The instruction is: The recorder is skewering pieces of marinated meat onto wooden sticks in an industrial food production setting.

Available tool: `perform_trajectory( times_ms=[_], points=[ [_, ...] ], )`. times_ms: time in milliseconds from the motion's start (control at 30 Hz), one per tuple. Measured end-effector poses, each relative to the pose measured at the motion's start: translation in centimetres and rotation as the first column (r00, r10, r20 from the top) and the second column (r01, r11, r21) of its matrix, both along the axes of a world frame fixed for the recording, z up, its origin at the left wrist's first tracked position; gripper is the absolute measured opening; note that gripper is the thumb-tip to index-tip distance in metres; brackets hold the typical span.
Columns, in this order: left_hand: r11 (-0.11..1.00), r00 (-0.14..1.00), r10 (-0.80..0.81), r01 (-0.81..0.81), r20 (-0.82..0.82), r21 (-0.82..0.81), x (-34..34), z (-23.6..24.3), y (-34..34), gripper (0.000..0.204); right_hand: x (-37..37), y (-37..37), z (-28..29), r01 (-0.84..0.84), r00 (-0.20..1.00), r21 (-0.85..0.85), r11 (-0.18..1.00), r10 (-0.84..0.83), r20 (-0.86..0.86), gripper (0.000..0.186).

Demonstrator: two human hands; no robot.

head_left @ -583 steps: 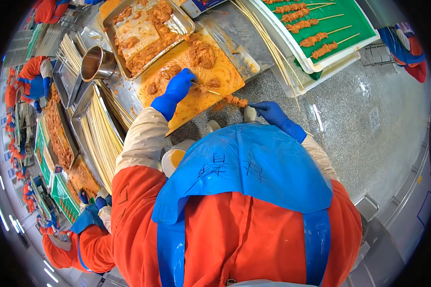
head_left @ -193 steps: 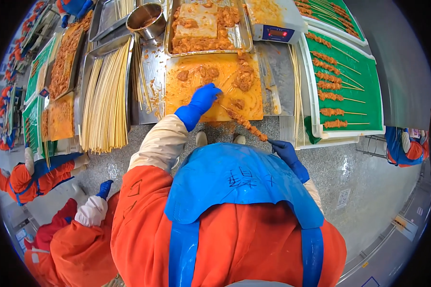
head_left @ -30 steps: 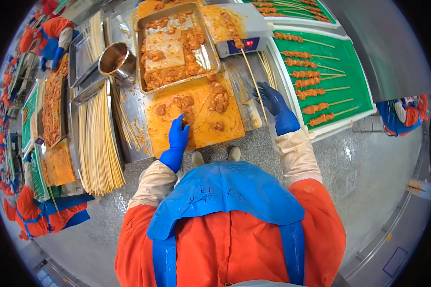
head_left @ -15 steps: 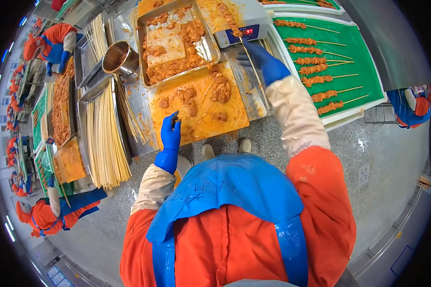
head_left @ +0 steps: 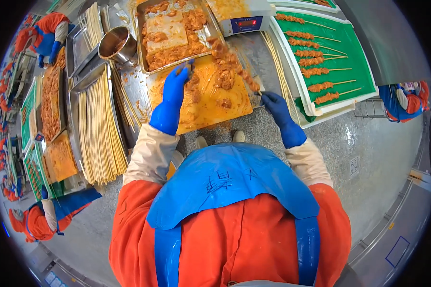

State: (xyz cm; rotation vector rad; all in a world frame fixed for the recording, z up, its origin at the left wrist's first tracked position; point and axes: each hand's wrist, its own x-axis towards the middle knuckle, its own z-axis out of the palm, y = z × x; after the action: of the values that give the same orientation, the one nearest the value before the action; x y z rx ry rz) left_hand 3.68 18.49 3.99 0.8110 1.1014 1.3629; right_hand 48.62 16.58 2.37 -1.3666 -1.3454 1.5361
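My right hand (head_left: 280, 112), in a blue glove, pinches the near end of a meat skewer (head_left: 238, 64). The skewer slants away to the far left, its meat passing over the cutting board's right side and the tray's corner. My left hand (head_left: 173, 93), also blue-gloved, is over the left part of the orange-stained cutting board (head_left: 191, 119), its fingers apart and nothing seen in them. Pieces of marinated meat (head_left: 224, 79) lie on the board. Just beyond the left hand stands a metal tray (head_left: 177, 65) of marinated meat.
A digital scale (head_left: 244, 25) sits at the far side. To the right, a white-rimmed green tray (head_left: 340, 71) holds several finished skewers. Bamboo sticks (head_left: 100, 129) fill a metal tray at left, near a steel container (head_left: 117, 45). Co-workers (head_left: 52, 217) stand further left and right.
My right hand has come back from beside the scale toward me, bringing the meat skewer off the scale. My left hand has moved forward over the cutting board.
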Motion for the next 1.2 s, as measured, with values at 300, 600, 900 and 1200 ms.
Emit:
perform_trajectory(
  times_ms=[300, 600, 900, 1200],
  points=[
    [0.997, 0.999, -0.051, 0.052, 0.013, -0.048, 5.3, 3.5, 4.4, 0.048, 5.1, -4.1, 1.1, 0.052, 0.998, -0.051, 0.997, -0.053, -0.023, 0.030],
    [0.964, 0.761, 0.148, -0.253, -0.632, -0.079, 0.4, -11.3, -7.0, 0.028, 38.6, 27.9, 2.3, -0.065, 0.637, 0.654, 0.754, -0.473, 0.609, 0.022],
    [0.867, 0.795, 0.161, -0.397, -0.585, -0.300, 2.8, -15.5, -6.3, 0.025, 47.8, 64.2, -3.1, -0.459, 0.462, 0.560, 0.690, -0.352, 0.814, 0.017],
    [0.822, 0.748, 0.138, -0.453, -0.650, -0.347, 3.1, -14.4, -5.1, 0.023, 44.8, 73.4, -9.2, -0.422, 0.090, 0.306, 0.853, -0.297, 0.951, 0.027]
  ],
)
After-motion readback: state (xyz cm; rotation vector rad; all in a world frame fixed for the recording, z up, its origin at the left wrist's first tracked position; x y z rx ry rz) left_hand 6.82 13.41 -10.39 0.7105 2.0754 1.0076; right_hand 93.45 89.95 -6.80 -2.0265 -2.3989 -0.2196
